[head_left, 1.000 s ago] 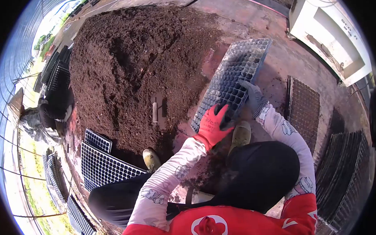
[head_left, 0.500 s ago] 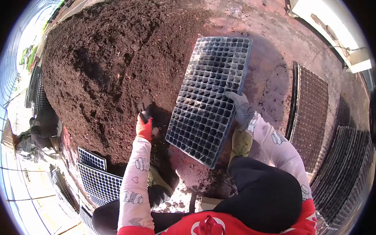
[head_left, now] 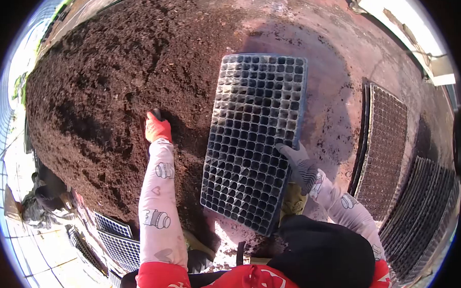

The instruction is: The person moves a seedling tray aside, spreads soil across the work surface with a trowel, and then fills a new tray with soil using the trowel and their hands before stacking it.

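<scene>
Head view: grips a multi-cell seedling tray [head_left: 255, 123] with the gloved right hand [head_left: 298, 159], closing on its right long edge nearer the body end. Lays the thumb over the rim and passes the other digits underneath, out of sight. Closes the red-gloved left hand [head_left: 158, 129] in a fist around a dark object [head_left: 157, 114], showing too little to name. Sinks partly toward the soil heap [head_left: 111, 72] with that fist; cannot confirm depth of contact.

Lies in front of the body, with long axis running mostly away from the body and leaning right at the far end. Sits directly left of the right hand, touching; sits right of the left hand, well apart, across loose soil. Places the left hand nearest the heap, beside the left long edge rather than over the cells.

Rises close to that left edge with the heap, bordering much of its length. Comes near the lower right corner with the black-clad right knee [head_left: 325, 252], and beneath it with a boot [head_left: 293, 198], both limiting room there. Includes, farther right, a soil-filled tray [head_left: 384, 149] and a stack of trays [head_left: 421, 218]; at lower left, more trays [head_left: 122, 249].
</scene>
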Demonstrator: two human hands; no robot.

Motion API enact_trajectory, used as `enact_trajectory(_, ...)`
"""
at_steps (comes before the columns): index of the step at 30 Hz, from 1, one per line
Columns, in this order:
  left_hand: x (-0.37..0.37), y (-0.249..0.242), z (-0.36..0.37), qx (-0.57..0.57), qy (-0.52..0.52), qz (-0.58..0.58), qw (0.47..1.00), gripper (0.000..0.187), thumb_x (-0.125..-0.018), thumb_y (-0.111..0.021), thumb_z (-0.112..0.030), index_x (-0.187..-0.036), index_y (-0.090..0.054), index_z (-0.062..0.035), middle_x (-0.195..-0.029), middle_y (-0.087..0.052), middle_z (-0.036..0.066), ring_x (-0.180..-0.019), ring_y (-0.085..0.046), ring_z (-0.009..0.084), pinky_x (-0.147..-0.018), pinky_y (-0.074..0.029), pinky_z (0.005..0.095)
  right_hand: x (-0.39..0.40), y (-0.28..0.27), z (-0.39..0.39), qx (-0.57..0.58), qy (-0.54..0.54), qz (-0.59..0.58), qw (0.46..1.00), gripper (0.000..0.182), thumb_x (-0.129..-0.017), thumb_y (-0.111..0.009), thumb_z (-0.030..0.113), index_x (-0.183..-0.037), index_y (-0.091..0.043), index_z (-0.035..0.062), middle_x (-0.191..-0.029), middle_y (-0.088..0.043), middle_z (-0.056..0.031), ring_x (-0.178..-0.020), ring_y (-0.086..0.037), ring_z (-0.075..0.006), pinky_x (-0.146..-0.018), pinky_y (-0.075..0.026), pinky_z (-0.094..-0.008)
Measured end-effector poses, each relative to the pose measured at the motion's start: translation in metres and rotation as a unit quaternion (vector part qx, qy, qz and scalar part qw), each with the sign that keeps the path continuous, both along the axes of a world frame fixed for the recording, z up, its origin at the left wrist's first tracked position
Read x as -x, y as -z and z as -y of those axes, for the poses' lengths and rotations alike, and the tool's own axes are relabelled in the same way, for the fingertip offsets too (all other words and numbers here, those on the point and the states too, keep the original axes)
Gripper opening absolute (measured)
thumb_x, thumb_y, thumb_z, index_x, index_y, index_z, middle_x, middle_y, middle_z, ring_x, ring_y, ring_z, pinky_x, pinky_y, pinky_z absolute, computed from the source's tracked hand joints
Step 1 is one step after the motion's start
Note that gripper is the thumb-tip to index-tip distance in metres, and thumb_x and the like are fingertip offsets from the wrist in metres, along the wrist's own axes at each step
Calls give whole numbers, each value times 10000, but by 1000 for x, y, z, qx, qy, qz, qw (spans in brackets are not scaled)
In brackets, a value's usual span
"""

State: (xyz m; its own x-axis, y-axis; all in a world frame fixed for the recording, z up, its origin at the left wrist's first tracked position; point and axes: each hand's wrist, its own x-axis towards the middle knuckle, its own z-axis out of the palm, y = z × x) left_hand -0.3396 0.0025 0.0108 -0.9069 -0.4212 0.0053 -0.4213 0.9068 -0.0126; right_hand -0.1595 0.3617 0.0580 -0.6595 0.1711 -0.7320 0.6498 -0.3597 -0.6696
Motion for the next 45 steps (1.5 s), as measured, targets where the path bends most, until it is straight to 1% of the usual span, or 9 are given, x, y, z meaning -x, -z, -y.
enact_trajectory(7, 11, 41, 24, -237, 68, -47, 968, 811, -531, -757, -248, -1220, -387, -34, -1067, -546, 197, -1008, -529, 309, -850, -419, 334, 2, 20, -4, 80, -10, -61, 995, 337, -751, -599, 124, -1062, -509, 29, -933, -565, -22, -814, -503, -116, -763, -401, -264)
enact_trajectory(12, 17, 9, -28, -286, 176, 9, 942, 659, -559, -725, -274, -1115, -442, -64, -967, -577, 187, -934, -539, 354, -783, -440, 378, 4, 16, -6, 185, 11, -20, 983, 297, -759, -579, 100, -1043, -513, 43, -906, -574, -36, -799, -545, -139, -724, -455, -298)
enact_trajectory(14, 6, -2, -63, -195, 214, -12, 957, 506, -602, -684, -281, -976, -424, -62, -916, -574, 170, -877, -551, 353, -764, -442, 407, 3, 17, -5, 193, 28, -28, 981, 272, -764, -572, 90, -1027, -518, 50, -890, -574, -42, -778, -555, -145, -699, -473, -298)
enact_trajectory(22, -60, -62, -174, 58, 355, 113, 926, 440, -709, -616, -211, -1058, -377, -90, -932, -538, 138, -840, -585, 299, -655, -498, 411, 8, 22, 5, 173, 45, -52, 983, 254, -752, -585, 98, -994, -531, 44, -825, -579, -27, -704, -548, -133, -665, -458, -287)
enact_trajectory(28, -37, -74, -108, -40, 308, -21, 950, 390, -711, -607, -203, -1039, -414, -115, -907, -554, 145, -823, -571, 316, -642, -460, 444, 27, 64, 0, 90, 8, -86, 992, 218, -729, -608, 128, -931, -558, 62, -789, -556, -2, -700, -499, -104, -646, -402, -251)
enact_trajectory(34, 43, -67, -58, 153, 188, 67, 968, 500, -707, -620, -191, -1103, -329, -95, -971, -522, 146, -894, -567, 301, -692, -488, 408, 23, 51, -10, 115, -29, -79, 990, 305, -747, -629, 160, -1013, -524, 58, -905, -562, -3, -786, -512, -102, -725, -413, -261)
enact_trajectory(38, 107, -14, -71, 21, 195, 59, 979, 556, -706, -619, -227, -1150, -330, -61, -989, -550, 181, -904, -569, 328, -757, -465, 411, 1, 58, -27, -50, -121, -171, 977, 514, -760, -629, 190, -1197, -396, 53, -928, -559, -24, -800, -507, -91, -716, -433, -235)
enact_trajectory(40, 130, 2, -88, -16, 191, 35, 981, 572, -687, -625, -239, -1147, -349, -41, -1018, -545, 202, -947, -549, 336, -792, -445, 412, -1, 26, -34, -93, -242, -8, 966, 568, -758, -621, 173, -1247, -350, 71, -917, -556, -31, -761, -512, -88, -615, -448, -221)
enact_trajectory(45, 120, -4, -100, -154, 282, -4, 947, 466, -671, -630, -252, -1048, -411, -89, -943, -569, 219, -919, -534, 370, -763, -418, 434, 1, 38, -30, -63, -186, -59, 979, 578, -758, -576, 114, -1279, -325, 111, -877, -555, -27, -594, -471, -81, -498, -420, -219)
